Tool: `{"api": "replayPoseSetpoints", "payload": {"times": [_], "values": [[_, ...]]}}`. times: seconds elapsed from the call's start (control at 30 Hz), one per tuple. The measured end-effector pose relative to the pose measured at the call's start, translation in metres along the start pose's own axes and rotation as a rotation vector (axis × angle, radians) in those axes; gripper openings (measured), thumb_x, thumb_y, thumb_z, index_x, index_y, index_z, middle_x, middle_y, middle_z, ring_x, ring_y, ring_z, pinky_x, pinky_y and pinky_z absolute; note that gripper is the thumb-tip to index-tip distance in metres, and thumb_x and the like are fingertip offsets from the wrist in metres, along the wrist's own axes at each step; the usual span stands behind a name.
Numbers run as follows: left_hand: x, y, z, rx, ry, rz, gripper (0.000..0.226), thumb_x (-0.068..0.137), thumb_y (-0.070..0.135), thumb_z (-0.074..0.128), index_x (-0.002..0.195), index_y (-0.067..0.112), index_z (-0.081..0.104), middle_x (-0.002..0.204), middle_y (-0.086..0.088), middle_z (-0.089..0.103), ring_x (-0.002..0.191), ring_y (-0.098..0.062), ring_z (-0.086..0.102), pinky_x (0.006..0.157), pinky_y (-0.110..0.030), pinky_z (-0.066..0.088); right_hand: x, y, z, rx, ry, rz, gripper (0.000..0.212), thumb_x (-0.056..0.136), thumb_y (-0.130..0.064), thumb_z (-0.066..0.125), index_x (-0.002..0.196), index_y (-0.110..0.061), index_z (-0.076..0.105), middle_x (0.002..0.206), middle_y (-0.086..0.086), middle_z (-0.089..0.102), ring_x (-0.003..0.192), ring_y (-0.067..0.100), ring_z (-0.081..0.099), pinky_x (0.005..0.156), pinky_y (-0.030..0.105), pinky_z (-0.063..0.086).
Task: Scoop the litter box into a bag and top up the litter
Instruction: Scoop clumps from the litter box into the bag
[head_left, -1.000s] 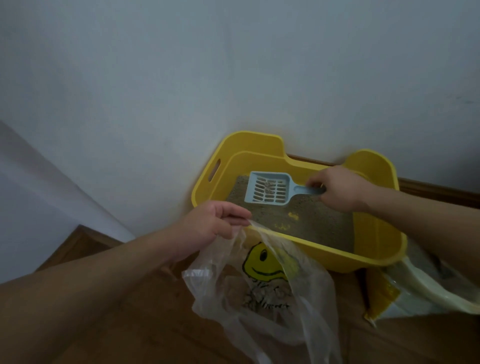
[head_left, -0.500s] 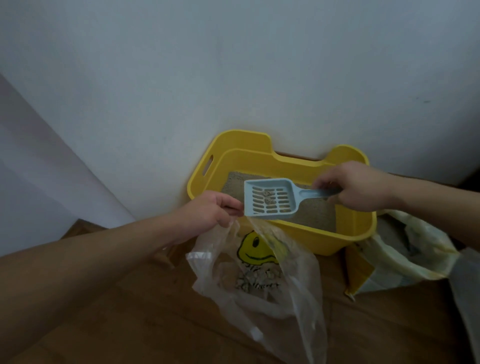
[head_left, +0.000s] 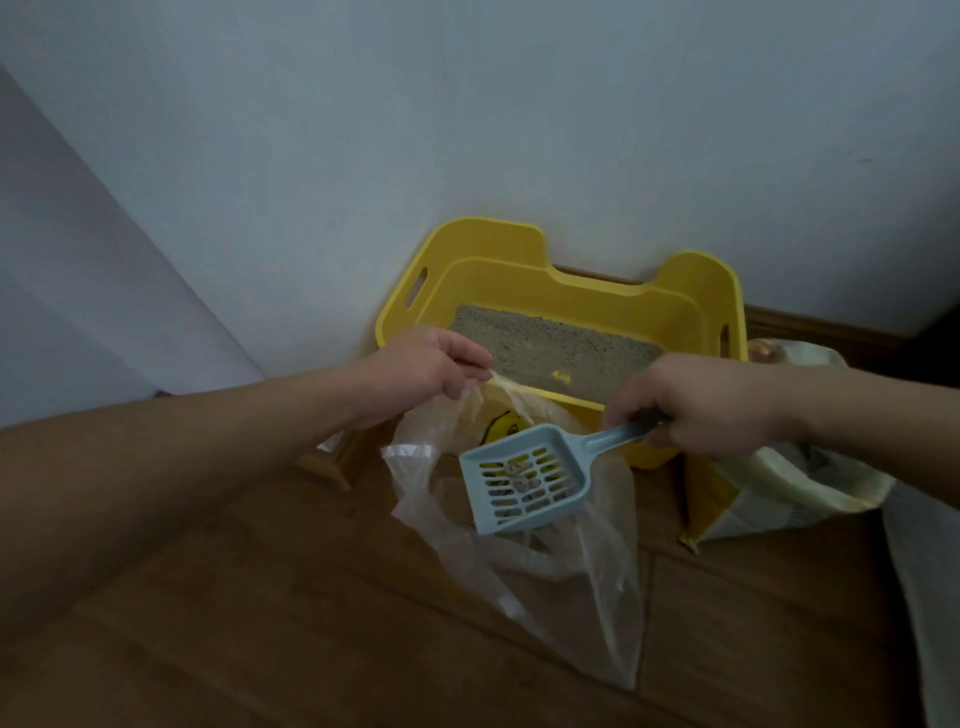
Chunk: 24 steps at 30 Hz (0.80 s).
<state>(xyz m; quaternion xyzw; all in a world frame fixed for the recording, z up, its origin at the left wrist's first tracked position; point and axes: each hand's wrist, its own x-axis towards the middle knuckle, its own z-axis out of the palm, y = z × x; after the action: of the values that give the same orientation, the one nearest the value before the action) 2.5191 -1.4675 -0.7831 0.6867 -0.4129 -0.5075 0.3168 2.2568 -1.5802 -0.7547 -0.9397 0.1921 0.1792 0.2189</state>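
Observation:
A yellow litter box (head_left: 524, 270) stands against the wall with grey litter (head_left: 545, 345) inside. In front of it a clear plastic bag (head_left: 597, 597) with a yellow smiley print lies open on the floor. My left hand (head_left: 421, 366) pinches the bag's upper edge and holds it up. My right hand (head_left: 696, 402) grips the handle of a light blue slotted scoop (head_left: 524, 480). The scoop's head hangs over the bag's mouth with a few clumps in it.
A cream and yellow litter sack (head_left: 769, 493) lies on the wooden floor (head_left: 260, 649) to the right of the box. A white wall (head_left: 467, 130) rises behind the box, with a wooden skirting board (head_left: 831, 327) along its foot at the right.
My right hand has carried the scoop out of the litter box, toward me and down over the open bag. My left hand still holds the bag's edge.

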Motion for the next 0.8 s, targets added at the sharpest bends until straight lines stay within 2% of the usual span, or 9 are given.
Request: {"api": "replayPoseSetpoints", "payload": {"times": [0.1,0.2,0.3,0.47,0.63,0.8], "values": [[0.0,0.0,-0.001,-0.004,-0.007,0.011,0.055,0.066,-0.02,0.048,0.108,0.01,0.068,0.117,-0.012,0.071,0.112,-0.012,0.066,0.103,-0.034,0.049,0.002,-0.001,0.003,-0.003,-0.022,0.002,0.035,0.088,-0.007,0.063,0.112,-0.032,0.07,0.098,-0.017,0.068,0.089,0.0,0.06,0.078,0.022,0.05],[0.0,-0.002,-0.002,-0.016,-0.024,0.023,0.059,0.052,-0.004,0.053,0.105,0.014,0.07,0.115,-0.009,0.072,0.112,-0.01,0.067,0.102,-0.034,0.049,0.003,-0.004,0.004,-0.025,-0.04,-0.007,0.04,0.089,-0.007,0.059,0.117,-0.032,0.069,0.105,-0.017,0.069,0.094,0.001,0.06,0.083,0.023,0.049],[0.0,-0.004,-0.004,-0.016,-0.032,0.017,0.061,0.05,-0.002,0.053,0.106,0.015,0.07,0.113,-0.008,0.073,0.112,-0.01,0.067,0.106,-0.036,0.047,0.004,-0.007,0.006,-0.024,-0.043,-0.017,0.04,0.092,-0.007,0.055,0.119,-0.032,0.069,0.108,-0.017,0.069,0.097,0.002,0.059,0.085,0.023,0.047],[-0.001,-0.002,-0.002,0.004,-0.024,0.023,0.061,0.049,-0.002,0.053,0.106,0.013,0.069,0.112,-0.008,0.073,0.112,-0.011,0.067,0.105,-0.035,0.048,0.008,-0.005,0.01,-0.037,0.0,-0.01,0.03,0.092,-0.005,0.051,0.108,-0.021,0.071,0.087,-0.011,0.062,0.084,0.009,0.056,0.072,0.028,0.041],[-0.003,-0.001,-0.002,-0.002,-0.023,0.014,0.056,0.057,-0.008,0.054,0.107,0.012,0.07,0.112,-0.01,0.073,0.111,-0.011,0.067,0.104,-0.033,0.049,0.006,-0.002,0.012,-0.016,-0.018,0.006,0.029,0.091,-0.005,0.051,0.105,-0.02,0.07,0.09,-0.007,0.066,0.084,0.01,0.058,0.075,0.029,0.045],[-0.004,-0.003,-0.004,-0.033,-0.022,0.007,0.058,0.05,-0.003,0.053,0.104,0.014,0.07,0.111,-0.01,0.074,0.111,-0.012,0.067,0.103,-0.033,0.048,0.008,0.0,0.015,0.012,-0.031,0.0,0.025,0.091,-0.004,0.051,0.098,-0.02,0.068,0.082,-0.008,0.061,0.076,0.009,0.054,0.074,0.033,0.044]]}}
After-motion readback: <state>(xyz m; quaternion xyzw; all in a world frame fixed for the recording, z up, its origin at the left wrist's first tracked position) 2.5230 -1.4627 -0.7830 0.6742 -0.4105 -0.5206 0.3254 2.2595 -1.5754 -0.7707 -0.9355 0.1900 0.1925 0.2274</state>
